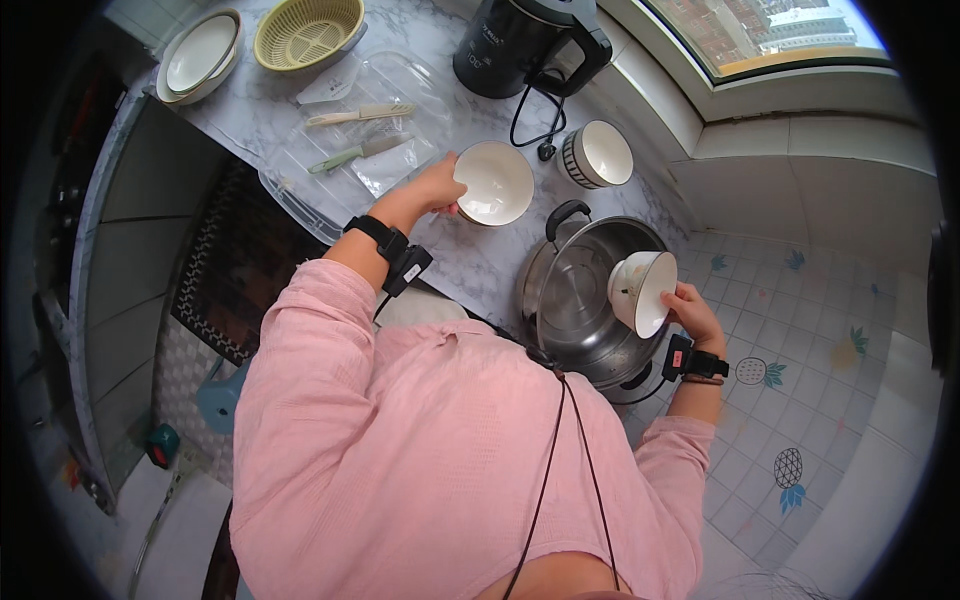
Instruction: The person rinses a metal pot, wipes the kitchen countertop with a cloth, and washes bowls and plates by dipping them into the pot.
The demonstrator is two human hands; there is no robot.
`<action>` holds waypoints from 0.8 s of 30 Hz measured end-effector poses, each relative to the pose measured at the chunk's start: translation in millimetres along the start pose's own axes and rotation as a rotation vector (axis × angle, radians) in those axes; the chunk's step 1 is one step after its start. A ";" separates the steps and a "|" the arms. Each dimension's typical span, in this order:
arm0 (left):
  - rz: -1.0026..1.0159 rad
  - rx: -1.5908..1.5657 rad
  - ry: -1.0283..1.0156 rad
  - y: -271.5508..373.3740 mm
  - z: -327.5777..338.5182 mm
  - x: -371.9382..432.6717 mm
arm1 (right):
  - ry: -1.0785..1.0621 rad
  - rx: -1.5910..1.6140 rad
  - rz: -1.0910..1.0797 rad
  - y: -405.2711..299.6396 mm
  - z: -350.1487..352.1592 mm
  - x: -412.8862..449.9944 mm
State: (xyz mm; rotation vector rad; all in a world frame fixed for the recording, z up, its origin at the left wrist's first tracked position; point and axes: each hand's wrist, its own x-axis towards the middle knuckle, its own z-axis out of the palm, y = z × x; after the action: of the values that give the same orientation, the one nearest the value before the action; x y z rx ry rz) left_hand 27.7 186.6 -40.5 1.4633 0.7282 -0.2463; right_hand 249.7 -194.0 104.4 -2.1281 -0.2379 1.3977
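My left hand [436, 185] pinches the near rim of a white ceramic bowl [496, 182] on the marble-patterned counter. My right hand [691, 313] holds a small patterned ceramic bowl [639, 291] by its rim, tilted on its side above the right part of a stainless steel pot [576, 300]. The pot has black handles and looks empty inside. Behind it stands a pair of nested bowls [598, 155], the outside striped dark. Two knives, one with a cream handle [360, 115] and one with a green handle [360, 153], lie on clear plastic lids left of my left hand.
A black electric kettle [517, 45] with its cord and plug [547, 151] stands at the back near the window. At the back left are a yellow colander [308, 34] and stacked white dishes [201, 56]. A tiled wall [795, 322] is on the right.
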 end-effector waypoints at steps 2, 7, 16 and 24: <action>-0.015 -0.019 0.006 0.5 -0.1 -0.6 | -0.038 0.061 0.033 2.0 23.0 6.6; -0.017 0.137 0.203 11.0 0.6 -20.1 | -0.048 0.128 0.151 36.9 49.3 41.9; 0.281 -0.073 -0.224 73.0 64.6 -89.4 | 0.000 0.369 0.427 78.5 71.5 79.0; -0.051 -0.095 -0.276 28.8 220.7 -19.7 | -0.093 0.494 0.474 65.3 91.8 82.9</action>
State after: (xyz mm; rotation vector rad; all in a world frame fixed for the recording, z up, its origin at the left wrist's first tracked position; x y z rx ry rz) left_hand 94.4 -25.5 -18.5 1.2896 0.5465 -0.4377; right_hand 194.2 -177.1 -22.8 -1.7640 0.5602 1.6080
